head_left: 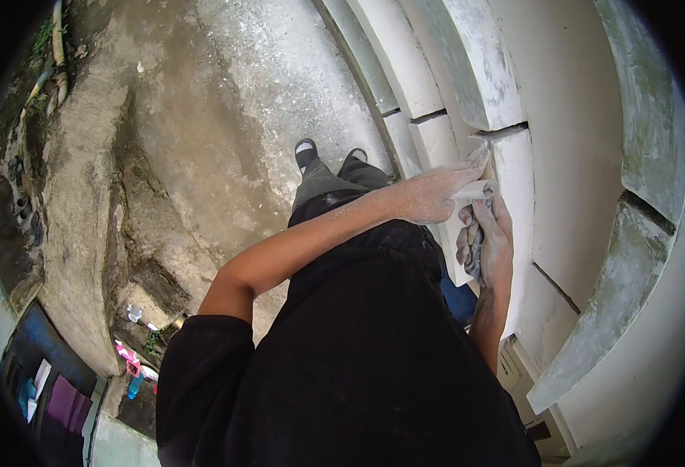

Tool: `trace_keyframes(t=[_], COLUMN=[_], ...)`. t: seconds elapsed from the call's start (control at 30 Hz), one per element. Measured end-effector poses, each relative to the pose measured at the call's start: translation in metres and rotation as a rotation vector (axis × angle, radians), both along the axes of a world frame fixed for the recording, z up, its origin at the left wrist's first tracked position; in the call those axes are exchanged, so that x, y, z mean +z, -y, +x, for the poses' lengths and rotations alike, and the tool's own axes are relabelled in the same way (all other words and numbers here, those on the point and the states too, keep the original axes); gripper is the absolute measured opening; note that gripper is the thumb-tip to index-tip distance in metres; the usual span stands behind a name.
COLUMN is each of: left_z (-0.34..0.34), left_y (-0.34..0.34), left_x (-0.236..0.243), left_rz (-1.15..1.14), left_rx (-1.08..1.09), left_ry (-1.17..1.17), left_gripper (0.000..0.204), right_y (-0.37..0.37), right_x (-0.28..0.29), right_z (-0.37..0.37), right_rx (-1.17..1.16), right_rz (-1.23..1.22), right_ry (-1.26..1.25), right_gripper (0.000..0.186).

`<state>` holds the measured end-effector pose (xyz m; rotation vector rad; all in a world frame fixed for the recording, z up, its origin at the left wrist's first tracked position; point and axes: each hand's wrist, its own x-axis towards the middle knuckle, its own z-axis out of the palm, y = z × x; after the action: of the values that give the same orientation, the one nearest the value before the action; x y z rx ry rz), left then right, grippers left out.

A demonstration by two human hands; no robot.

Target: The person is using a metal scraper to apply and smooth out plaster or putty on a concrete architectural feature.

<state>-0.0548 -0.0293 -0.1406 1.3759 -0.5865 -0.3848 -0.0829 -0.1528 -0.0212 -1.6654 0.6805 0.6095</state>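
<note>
My left hand (438, 192), coated in white dust, reaches across to the wall ledge on the right. It is closed on a pale curled sheet (473, 191), rolled into a short tube. Its extended fingertips lie close to the corner of a white block. My right hand (498, 237), also dusty, is just below, with its fingers curled in and its upper fingers near the end of the tube. Something dark grey and crumpled-looking (475, 247) shows at the curled fingers; I cannot tell what it is. The white ledge block (520, 167) is directly beyond both hands.
Curved ledges (478, 70) with dark gaps between blocks run along the pale wall (568, 156). My sandalled feet stand on a dust-splashed concrete floor (272, 78). A rough raised concrete edge (77, 218) runs down the left, with pipes (59, 47) and small litter (128, 358) nearby.
</note>
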Motion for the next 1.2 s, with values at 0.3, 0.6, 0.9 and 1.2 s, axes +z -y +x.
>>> trace_keyframes(t=[0.3, 0.6, 0.9, 1.2], left_z=[-0.016, -0.021, -0.023, -0.021], left_y=[0.002, 0.016, 0.021, 0.021], left_x=[0.016, 0.014, 0.005, -0.006], left_rz=[0.009, 0.009, 0.065, 0.062], left_rx=[0.057, 0.121, 0.105, 0.092], left_ry=[0.035, 0.022, -0.02, -0.07], left_gripper=[0.076, 0.073, 0.071, 0.075], right_y=[0.007, 0.025, 0.028, 0.03], right_x=[0.02, 0.017, 0.011, -0.011], right_z=[-0.005, -0.001, 0.006, -0.004], right_rx=[0.021, 0.058, 0.097, 0.13], right_rz=[0.023, 0.098, 0.09, 0.049], right_ry=[0.072, 0.058, 0.051, 0.134], right_gripper=[0.047, 0.049, 0.052, 0.054])
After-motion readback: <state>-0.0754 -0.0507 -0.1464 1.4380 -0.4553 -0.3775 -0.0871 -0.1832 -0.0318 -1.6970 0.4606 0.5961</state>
